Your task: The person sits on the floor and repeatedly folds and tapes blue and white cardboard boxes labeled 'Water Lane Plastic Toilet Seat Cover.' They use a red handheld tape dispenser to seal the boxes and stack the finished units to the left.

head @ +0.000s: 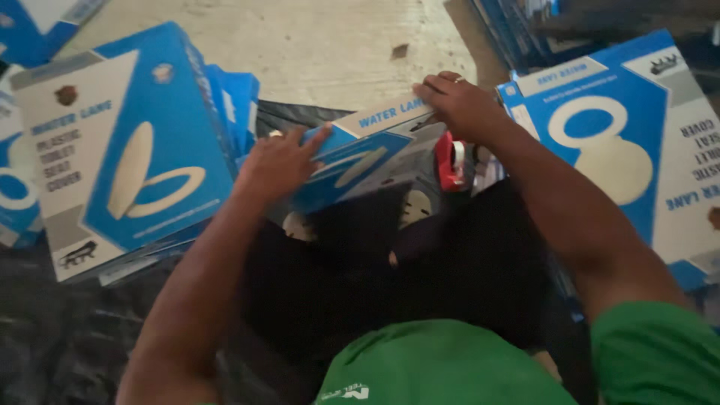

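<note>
A flat blue and white carton (pixel 360 161) with a picture of a toilet seat stands on edge in front of me. My left hand (pixel 281 159) grips its left end, fingers over the top edge. Pressing down on the carton's top right corner is my right hand (pixel 461 103), a ring on one finger. Just behind the carton, under my right wrist, sits a red tape dispenser (pixel 452 160).
A pile of the same blue cartons (pixel 124 150) lies at the left, another carton (pixel 626 142) at the right. Bare concrete floor (pixel 322 45) lies beyond. Black plastic sheeting (pixel 52 330) covers the ground near me.
</note>
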